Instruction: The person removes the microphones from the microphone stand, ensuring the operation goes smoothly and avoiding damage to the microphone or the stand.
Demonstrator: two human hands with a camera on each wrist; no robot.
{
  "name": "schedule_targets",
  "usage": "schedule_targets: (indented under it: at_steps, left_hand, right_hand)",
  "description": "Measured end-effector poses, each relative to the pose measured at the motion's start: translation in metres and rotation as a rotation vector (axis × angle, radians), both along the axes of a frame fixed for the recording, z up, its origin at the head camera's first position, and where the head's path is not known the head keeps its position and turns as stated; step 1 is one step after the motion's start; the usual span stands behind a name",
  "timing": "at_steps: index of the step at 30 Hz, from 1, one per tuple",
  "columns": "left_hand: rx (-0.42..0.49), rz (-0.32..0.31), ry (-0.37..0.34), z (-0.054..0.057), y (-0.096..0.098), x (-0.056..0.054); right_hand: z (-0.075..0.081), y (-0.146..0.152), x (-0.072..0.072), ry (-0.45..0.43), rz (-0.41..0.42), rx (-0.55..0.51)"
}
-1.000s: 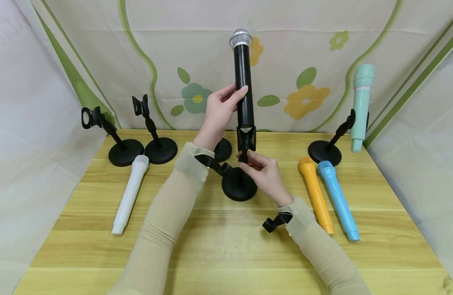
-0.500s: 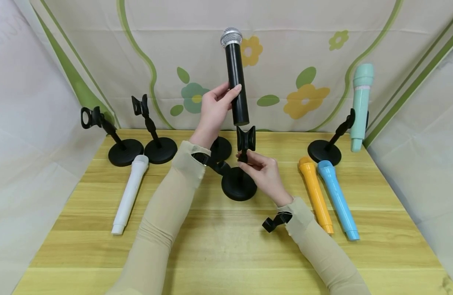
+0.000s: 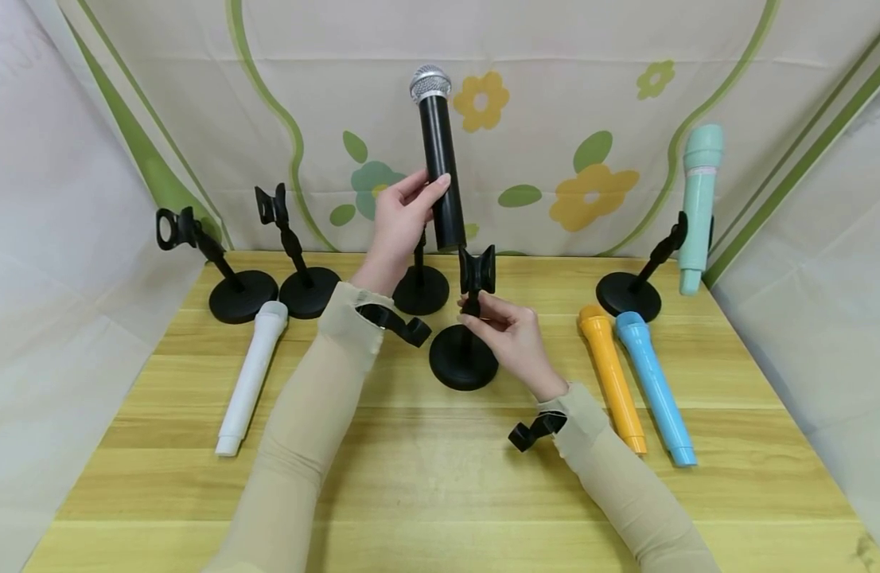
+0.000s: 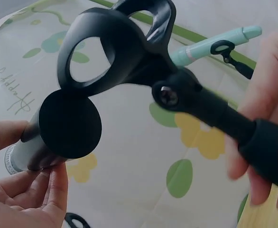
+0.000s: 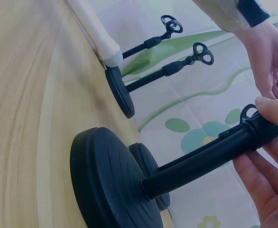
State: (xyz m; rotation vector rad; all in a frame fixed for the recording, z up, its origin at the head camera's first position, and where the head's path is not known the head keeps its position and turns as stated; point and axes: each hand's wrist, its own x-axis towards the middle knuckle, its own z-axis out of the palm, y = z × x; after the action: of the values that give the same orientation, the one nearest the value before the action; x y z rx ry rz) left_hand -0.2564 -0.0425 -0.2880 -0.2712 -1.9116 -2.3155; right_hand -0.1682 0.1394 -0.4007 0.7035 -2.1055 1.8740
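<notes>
My left hand (image 3: pixel 400 227) holds a black microphone (image 3: pixel 440 159) with a silver mesh head, pinching its lower body between thumb and fingers. The microphone is tilted, head up and leaning left. In the left wrist view its flat round end (image 4: pixel 70 124) faces the camera, near the black clip (image 4: pixel 101 57) of a desk microphone stand. My right hand (image 3: pixel 510 334) grips that stand's neck just below the clip. The stand's round base (image 3: pixel 464 358) rests on the table. Nothing sits in the clip. The right wrist view shows the stand's post (image 5: pixel 200 166) rising from its base to my fingers.
Two black stands (image 3: pixel 243 296) (image 3: pixel 311 292) stand back left and another (image 3: pixel 421 290) behind my left wrist. A white microphone (image 3: pixel 252 378) lies left; orange (image 3: pixel 613 382) and blue (image 3: pixel 657 388) ones lie right. A mint microphone (image 3: pixel 700 207) sits in a stand (image 3: pixel 629 295) at the back right.
My left hand has drawn the black microphone up out of the clip and moved left, with its lower end now beside the clip. My right hand has stayed on the stand.
</notes>
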Motion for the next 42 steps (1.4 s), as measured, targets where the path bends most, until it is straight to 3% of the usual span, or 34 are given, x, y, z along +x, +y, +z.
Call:
schedule_targets:
  at_steps: [12,23,32,37,42]
  left_hand:
    - [0.068,-0.005,0.042,-0.006,-0.024,0.006]
    - [0.069,-0.001,0.037,-0.02,-0.048,0.018]
    - [0.002,0.03,-0.015,-0.034,-0.068,0.026]
    - [-0.033,0.027,-0.06,-0.045,-0.078,0.029]
    - [-0.154,0.025,-0.101,-0.058,-0.086,0.033]
  right_hand:
    - [-0.001,0.0,-0.001,0.007,0.006,-0.003]
    - [0.0,-0.001,0.0,0.008,0.006,-0.004]
    - [-0.022,0.004,-0.015,0.013,-0.006,-0.001]
    - [-0.025,0.005,-0.017,0.03,-0.012,0.005]
    - [-0.026,0.005,-0.017,0.037,0.0,0.005]
